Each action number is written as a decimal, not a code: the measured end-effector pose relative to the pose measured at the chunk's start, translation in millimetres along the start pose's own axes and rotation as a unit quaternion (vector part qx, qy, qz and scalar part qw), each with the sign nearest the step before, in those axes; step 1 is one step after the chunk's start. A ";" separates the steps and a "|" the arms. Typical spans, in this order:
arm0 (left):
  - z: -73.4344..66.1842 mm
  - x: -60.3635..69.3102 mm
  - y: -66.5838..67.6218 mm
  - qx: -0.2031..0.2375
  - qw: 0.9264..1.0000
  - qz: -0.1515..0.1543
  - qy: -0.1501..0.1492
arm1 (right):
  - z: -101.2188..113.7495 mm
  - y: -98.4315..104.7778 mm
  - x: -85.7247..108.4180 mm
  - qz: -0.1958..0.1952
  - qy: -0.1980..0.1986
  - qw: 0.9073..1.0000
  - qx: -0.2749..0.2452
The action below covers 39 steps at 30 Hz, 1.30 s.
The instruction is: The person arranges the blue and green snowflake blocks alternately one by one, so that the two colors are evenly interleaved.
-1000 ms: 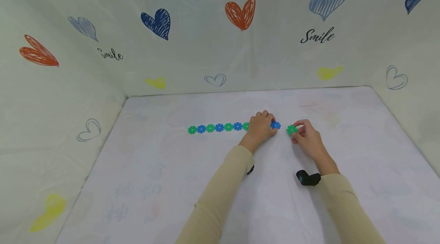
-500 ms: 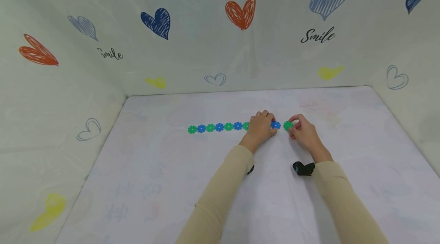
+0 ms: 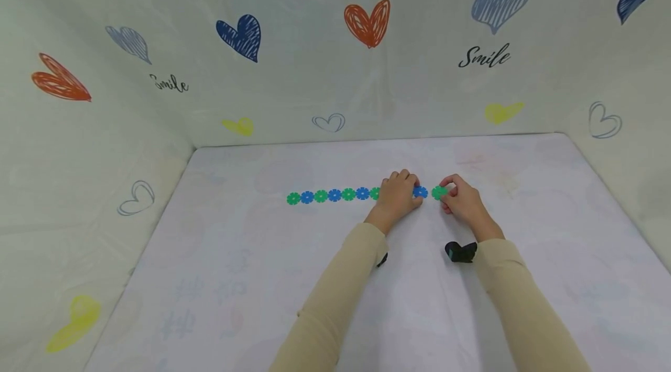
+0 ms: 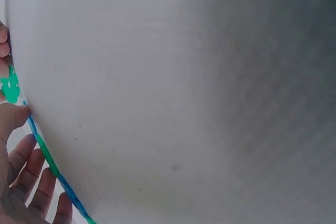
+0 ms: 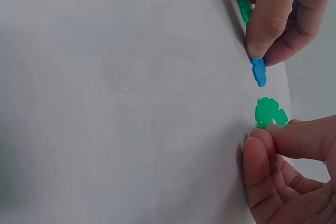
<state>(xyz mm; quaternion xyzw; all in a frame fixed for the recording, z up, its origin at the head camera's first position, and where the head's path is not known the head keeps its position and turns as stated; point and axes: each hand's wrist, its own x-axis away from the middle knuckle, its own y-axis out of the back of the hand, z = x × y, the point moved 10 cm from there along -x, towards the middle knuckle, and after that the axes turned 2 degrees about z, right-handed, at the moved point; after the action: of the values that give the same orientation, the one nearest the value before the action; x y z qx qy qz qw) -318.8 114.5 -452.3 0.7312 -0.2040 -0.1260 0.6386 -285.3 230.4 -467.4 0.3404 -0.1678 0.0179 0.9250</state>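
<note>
A row of linked green and blue flower-shaped discs [image 3: 334,195] lies across the table. My left hand [image 3: 396,196] covers part of this chain and holds it near its right end, thumb on the near side and fingers beyond. A blue end disc [image 3: 421,191] sticks out past the thumb. Just to the right, my right hand [image 3: 465,204] pinches a loose green flower disc [image 3: 438,192] between thumb and fingers. In the right wrist view the green disc [image 5: 269,113] is tilted up, with a small gap between it and the blue disc [image 5: 259,72].
The white table [image 3: 236,279] meets a pale cloth wall [image 3: 293,69] printed with hearts and "Smile". A black wrist camera [image 3: 461,252] hangs by the right cuff, and part of another shows at the left cuff.
My right hand has moved left and slightly away from me, bringing the green disc closer to the chain's blue end. The left hand and the chain have stayed put.
</note>
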 end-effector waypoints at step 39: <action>0.2 -0.7 -2.6 -0.002 1.000 0.006 0.006 | -5.7 -6.1 -7.2 0.008 -0.018 0.999 0.038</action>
<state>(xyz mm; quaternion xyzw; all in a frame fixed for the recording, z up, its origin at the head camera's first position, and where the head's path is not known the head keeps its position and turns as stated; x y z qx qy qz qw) -319.1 114.9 -455.0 0.7292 -0.2040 -0.1182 0.6424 -289.4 229.9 -477.7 0.3745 -0.1866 0.0260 0.9079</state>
